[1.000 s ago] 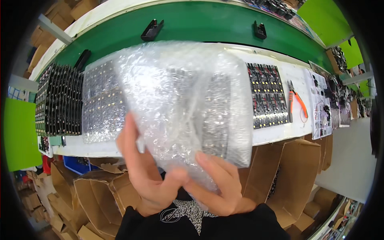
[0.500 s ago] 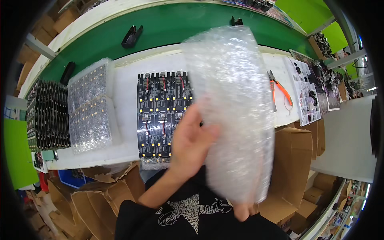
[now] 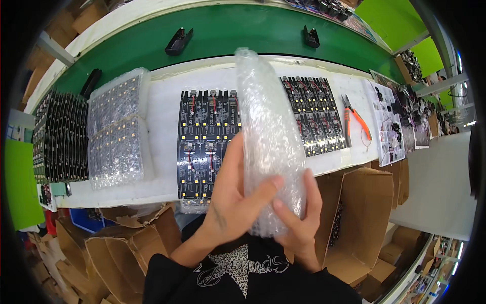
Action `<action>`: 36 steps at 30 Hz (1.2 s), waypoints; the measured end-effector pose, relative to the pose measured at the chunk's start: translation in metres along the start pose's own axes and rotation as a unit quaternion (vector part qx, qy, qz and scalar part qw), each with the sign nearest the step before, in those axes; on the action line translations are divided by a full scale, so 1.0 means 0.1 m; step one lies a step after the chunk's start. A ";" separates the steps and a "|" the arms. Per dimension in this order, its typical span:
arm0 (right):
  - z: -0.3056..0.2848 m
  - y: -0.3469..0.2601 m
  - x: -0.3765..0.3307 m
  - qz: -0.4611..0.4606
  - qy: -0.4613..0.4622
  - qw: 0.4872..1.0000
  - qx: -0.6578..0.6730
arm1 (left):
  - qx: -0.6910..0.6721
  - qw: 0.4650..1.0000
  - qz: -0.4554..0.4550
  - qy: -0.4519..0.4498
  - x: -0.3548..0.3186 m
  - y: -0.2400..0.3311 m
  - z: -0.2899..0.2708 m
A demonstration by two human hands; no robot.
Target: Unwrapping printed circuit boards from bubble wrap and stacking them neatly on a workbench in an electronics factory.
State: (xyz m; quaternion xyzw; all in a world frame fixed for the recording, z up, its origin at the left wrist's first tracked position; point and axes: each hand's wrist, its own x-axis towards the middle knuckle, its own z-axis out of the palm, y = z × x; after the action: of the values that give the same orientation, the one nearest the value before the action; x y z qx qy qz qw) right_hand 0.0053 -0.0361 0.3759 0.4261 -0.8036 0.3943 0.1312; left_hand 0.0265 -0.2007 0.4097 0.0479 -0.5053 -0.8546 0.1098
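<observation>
At centre frame, the left hand [image 3: 230, 210] and right hand [image 3: 302, 223] grip bubble wrap [image 3: 268, 131] from both sides, likely to steady it; just left, boards [image 3: 202, 124] lie flat over a wrap sheet [image 3: 193, 207], probably for cushioning.

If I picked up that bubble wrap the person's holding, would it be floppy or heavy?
The bubble wrap would probably bend, yet not flop completely: it curves but reaches past the left hand and right hand without folding over. It may be light for its size, being bubbly, clear plastic. Its shiny surface might feel slippery.
</observation>
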 end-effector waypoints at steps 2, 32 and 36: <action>0.05 -0.07 -0.02 0.129 0.059 0.973 0.184 | -0.060 0.998 -0.029 0.018 0.11 -0.07 -0.04; 0.77 0.22 0.30 0.247 0.173 0.942 0.146 | 0.560 0.794 0.090 0.219 -0.33 0.13 -0.87; 0.76 0.27 0.28 0.246 0.165 0.942 0.157 | 0.318 0.897 0.117 0.283 -0.29 0.25 -0.86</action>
State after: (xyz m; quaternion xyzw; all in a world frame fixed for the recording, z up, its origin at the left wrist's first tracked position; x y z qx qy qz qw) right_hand -0.0234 -0.0998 0.3274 0.1592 -0.7782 0.6005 0.0919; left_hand 0.0750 -0.2791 0.3893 0.2605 -0.6998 -0.5796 0.3262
